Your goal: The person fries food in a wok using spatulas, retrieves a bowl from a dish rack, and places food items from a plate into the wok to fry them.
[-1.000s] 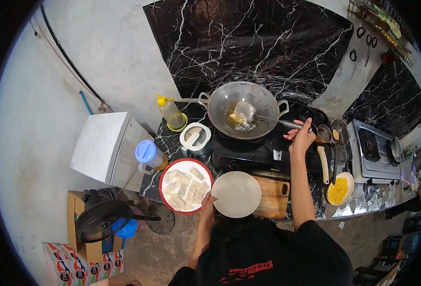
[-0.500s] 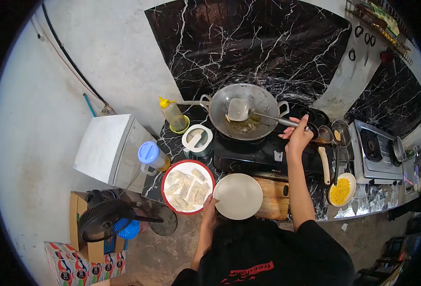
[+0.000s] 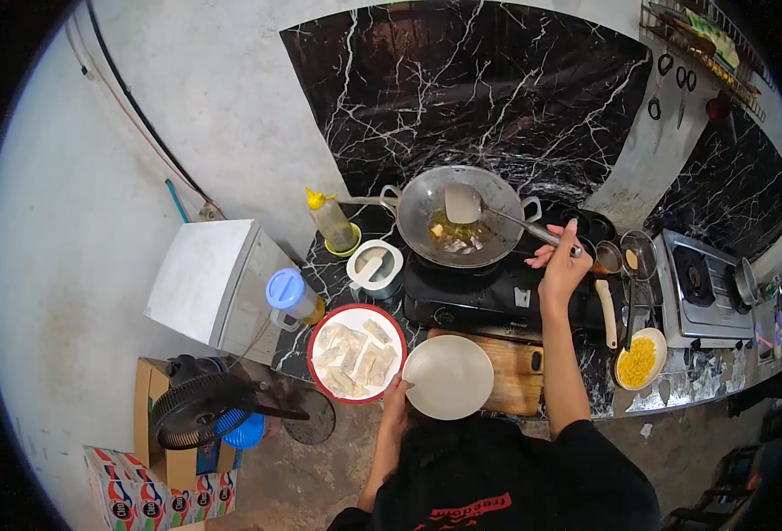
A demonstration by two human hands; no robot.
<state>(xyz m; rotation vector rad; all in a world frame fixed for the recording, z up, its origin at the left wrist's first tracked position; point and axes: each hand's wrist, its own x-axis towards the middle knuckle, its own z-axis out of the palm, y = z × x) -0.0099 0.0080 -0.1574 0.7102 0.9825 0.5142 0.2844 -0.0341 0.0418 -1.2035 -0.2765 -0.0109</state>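
Note:
My right hand (image 3: 562, 265) is closed around the handle of a metal spatula (image 3: 463, 203), whose broad blade is over the wok (image 3: 417, 199). Oil pools in the wok's bottom, with a small pale yellowish piece (image 3: 437, 231) in it. My left hand (image 3: 397, 397) grips the left rim of a cream-coloured plate (image 3: 448, 376), held level in front of my body with nothing on it. Just left of that plate lies a red-rimmed white plate (image 3: 401, 341) with several flour-coated pieces (image 3: 375, 364).
The wok sits on a black gas stove (image 3: 471, 305). A wooden cutting board (image 3: 519, 376) lies behind the plate. Left are a yellow-capped bottle (image 3: 329, 221), a lidded container (image 3: 376, 270) and a blue-lidded jug (image 3: 292, 296). A bowl of yellow bits (image 3: 637, 361) stands right.
The spatula blade has shifted right and tilted in the wok, and the pale piece in the oil now shows. The whole view has shifted slightly. My left hand keeps hold of the plate.

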